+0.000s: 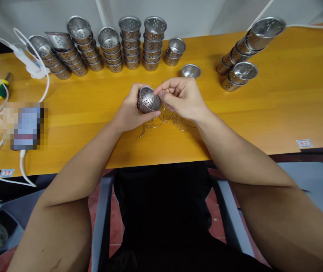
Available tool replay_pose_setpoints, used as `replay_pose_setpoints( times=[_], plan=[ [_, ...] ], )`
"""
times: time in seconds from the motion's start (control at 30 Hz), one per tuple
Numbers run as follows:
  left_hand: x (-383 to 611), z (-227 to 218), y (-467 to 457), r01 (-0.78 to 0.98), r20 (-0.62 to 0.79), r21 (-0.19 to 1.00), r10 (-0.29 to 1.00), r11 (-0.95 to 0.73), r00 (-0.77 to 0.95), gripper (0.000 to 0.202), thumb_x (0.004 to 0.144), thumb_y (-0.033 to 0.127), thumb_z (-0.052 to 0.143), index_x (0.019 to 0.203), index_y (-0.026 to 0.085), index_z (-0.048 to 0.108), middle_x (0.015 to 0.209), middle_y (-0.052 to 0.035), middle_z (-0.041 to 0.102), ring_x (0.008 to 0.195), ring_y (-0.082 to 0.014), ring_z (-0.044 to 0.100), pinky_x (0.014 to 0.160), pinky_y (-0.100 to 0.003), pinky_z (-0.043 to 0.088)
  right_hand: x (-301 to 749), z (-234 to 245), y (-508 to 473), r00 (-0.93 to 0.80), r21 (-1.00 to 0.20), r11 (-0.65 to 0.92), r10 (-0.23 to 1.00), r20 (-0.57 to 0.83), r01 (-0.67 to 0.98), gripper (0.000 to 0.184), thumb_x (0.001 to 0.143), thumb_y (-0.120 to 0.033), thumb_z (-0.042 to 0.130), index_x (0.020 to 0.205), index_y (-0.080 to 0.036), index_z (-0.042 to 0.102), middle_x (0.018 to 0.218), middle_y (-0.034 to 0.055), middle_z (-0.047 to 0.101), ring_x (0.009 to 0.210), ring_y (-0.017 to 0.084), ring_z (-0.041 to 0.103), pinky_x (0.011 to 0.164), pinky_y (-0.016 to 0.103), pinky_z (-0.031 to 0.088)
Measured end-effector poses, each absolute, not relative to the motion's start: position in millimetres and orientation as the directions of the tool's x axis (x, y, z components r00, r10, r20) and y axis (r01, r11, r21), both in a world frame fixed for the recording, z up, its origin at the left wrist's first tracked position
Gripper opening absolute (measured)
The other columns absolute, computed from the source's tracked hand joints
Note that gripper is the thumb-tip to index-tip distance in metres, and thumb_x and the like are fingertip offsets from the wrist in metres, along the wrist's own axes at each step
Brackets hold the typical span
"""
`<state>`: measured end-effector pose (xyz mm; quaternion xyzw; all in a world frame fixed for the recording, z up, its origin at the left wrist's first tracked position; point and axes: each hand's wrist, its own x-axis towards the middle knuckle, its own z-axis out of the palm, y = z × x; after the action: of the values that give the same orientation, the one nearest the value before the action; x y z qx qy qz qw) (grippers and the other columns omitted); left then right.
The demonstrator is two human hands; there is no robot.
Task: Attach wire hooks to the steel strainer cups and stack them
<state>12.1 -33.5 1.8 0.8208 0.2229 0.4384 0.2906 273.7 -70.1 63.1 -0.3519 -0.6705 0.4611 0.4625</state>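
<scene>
The left hand [130, 113] holds a silver, round, perforated metal cup [148, 101] just left of the frame's centre, its fingers curled behind the wall and its thumb lying along the lower side. We judge that this grip leaves the tilted mouth unobstructed for the right hand [185, 98]. The right hand's thumb and index finger are brought close together at the cup's right rim; we cannot tell whether anything is pinched between them.

We note thin, curved, silver metal wires [165, 120] lying loosely on the yellow-brown wooden table [249, 130] beneath both hands, a position that presumably keeps them within short reach.

Silver perforated cup stacks [131, 45] stand along the upper left and top centre of the frame, nested, we judge, to save space and keep the working area open. Further leaning silver cup stacks [236, 53] occupy the upper right.
</scene>
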Motion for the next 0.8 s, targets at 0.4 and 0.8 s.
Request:
replay_pose_setpoints(
  times=[0.4, 0.8],
  plan=[
    [13, 5, -37, 0.184, 0.547, 0.678, 0.656, -0.711, 0.520, 0.105, 0.096, 0.101, 0.101, 0.164, 0.031, 0.059, 0.153, -0.0137, 0.081, 0.131, -0.0370, 0.086, 0.112, -0.066, 0.081, 270, 63, -72, -0.301, -0.964, 0.266, 0.917, 0.260, -0.023, 0.020, 0.118, -0.041, 0.095, 0.115, -0.025, 0.084, 0.073, -0.0033, 0.060, 0.055, 0.013, 0.051, 0.045, 0.024, 0.042],
    [14, 8, -39, 0.216, 0.495, 0.718, 0.703, -0.662, 0.511, 0.109, 0.088, 0.104, 0.104, 0.159, 0.033, 0.060, 0.156, -0.0136, 0.081, 0.137, -0.0398, 0.084, 0.118, -0.068, 0.078, 268, 52, -68, -0.256, -0.952, 0.305, 0.921, 0.292, 0.012, 0.022, 0.119, -0.046, 0.092, 0.116, -0.026, 0.086, 0.070, -0.0027, 0.060, 0.057, 0.015, 0.053, 0.049, 0.026, 0.051]
  ],
)
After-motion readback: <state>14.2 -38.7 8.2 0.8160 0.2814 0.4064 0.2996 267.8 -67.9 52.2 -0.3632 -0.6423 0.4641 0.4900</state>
